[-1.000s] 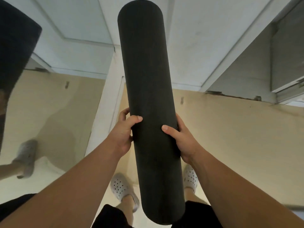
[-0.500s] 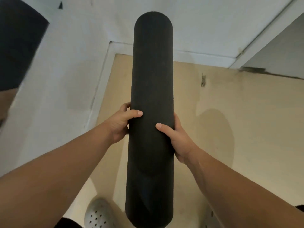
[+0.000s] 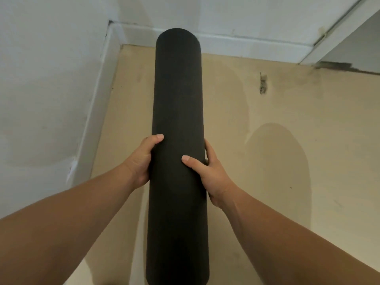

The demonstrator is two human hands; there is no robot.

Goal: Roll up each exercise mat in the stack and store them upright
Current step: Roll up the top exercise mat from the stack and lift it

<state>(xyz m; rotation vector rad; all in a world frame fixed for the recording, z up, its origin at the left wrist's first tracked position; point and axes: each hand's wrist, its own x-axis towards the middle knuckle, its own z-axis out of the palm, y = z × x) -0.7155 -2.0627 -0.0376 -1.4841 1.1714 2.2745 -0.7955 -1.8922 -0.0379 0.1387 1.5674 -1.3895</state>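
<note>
A rolled-up black exercise mat (image 3: 177,95) runs lengthwise down the middle of the head view, its far end pointing toward the corner of the room. My left hand (image 3: 141,159) grips its left side at mid-length, thumb on top. On the opposite side my right hand (image 3: 205,171) clasps it, thumb across the front. The near end of the roll runs off the bottom of the frame. I cannot tell whether the far end touches the floor.
A beige floor (image 3: 267,140) meets white walls (image 3: 51,79) with a white baseboard (image 3: 96,95) at the corner ahead. A doorway or recess (image 3: 353,52) opens at the upper right. A dark scuff (image 3: 263,87) marks the floor.
The view has tipped down toward the corner floor. The dark object at the upper left and the shoes have left the frame. Both hands keep the same grip on the mat.
</note>
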